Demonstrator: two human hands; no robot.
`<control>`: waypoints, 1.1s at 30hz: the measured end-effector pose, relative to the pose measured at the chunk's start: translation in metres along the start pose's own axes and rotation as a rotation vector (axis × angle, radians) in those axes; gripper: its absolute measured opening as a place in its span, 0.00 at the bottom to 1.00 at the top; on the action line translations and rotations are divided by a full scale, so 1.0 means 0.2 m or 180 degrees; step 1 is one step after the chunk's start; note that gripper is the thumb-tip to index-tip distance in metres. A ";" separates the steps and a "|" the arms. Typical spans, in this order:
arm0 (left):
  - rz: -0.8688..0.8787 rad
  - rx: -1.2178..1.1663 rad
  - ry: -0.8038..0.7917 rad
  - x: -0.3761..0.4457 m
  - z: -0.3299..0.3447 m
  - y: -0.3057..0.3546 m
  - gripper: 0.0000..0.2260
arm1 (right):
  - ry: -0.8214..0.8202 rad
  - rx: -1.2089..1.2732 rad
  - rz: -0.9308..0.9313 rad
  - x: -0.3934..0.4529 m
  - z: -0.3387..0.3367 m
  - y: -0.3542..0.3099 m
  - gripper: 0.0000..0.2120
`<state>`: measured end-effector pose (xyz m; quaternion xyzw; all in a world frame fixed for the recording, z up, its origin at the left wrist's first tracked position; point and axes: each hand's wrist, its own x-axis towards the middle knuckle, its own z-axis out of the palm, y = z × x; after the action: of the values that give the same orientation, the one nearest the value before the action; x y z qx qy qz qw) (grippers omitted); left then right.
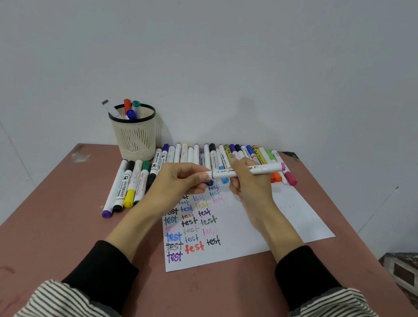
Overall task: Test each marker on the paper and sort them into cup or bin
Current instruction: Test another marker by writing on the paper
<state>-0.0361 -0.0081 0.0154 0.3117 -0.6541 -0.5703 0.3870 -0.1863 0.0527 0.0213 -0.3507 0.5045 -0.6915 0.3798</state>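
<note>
We are noting the cup [134, 135] first: a cream mesh holder with a black rim, standing at the far left of the table [51, 220], against the wall. It is holding four markers upright, with an orange cap, a green cap, a blue cap and one clear grey-tipped end showing above the rim. No bin is showing in the head view.

We are seeing a long row of markers [203, 154] lying side by side along the far table edge, right of the cup. A smaller group of four markers [130, 184], capped purple, black, yellow and green, is lying just in front of the cup.

The paper [259, 229] is lying in the table's middle, carrying rows of the word "test" in many colours.

Both hands are hovering above the paper's far end. The right hand [248, 185] is wrapping its fingers round the middle of a white marker with a pink end [242, 171], holding it nearly level, pink end pointing right. The left hand [177, 181] is pinching the marker's left end between thumb and fingertips. Both forearms are reaching forward in black cuffs under striped sleeves.
</note>
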 end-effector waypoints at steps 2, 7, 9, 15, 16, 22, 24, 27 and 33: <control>0.0006 -0.0015 -0.0002 0.00 0.00 0.01 0.08 | -0.0014 -0.0001 -0.0041 0.00 0.00 0.00 0.19; -0.0036 -0.0028 -0.0051 -0.01 0.00 0.01 0.08 | -0.0036 -0.0225 -0.0162 0.01 0.00 0.01 0.18; -0.0086 -0.0065 -0.0102 -0.01 -0.01 0.01 0.08 | -0.0060 -0.0327 -0.0237 0.01 -0.01 0.01 0.18; -0.0108 -0.0152 -0.0020 -0.01 0.01 0.01 0.08 | -0.0046 -0.0322 -0.0217 0.00 -0.01 0.00 0.18; -0.0069 -0.0180 0.0036 -0.01 0.01 0.01 0.08 | -0.0024 -0.0231 -0.0161 0.01 -0.01 0.00 0.17; 0.0074 -0.0748 0.0525 0.00 0.03 0.04 0.14 | -0.0003 0.0820 0.0257 0.03 -0.01 -0.02 0.08; 0.0044 -0.1056 0.0726 0.00 0.01 0.05 0.16 | 0.0219 0.1110 0.0343 0.06 -0.04 -0.02 0.09; 0.0169 -0.1476 0.1266 0.00 -0.04 0.07 0.12 | 0.0916 0.0238 0.0032 0.09 -0.10 -0.01 0.07; 0.1503 -0.0427 0.2523 -0.07 -0.09 0.20 0.09 | 0.0100 -0.3140 -0.1082 0.05 -0.09 0.12 0.15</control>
<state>-0.0129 0.0013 0.0532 0.3224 -0.4705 -0.3446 0.7456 -0.2021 0.0465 -0.0051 -0.5545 0.7120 -0.4286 0.0442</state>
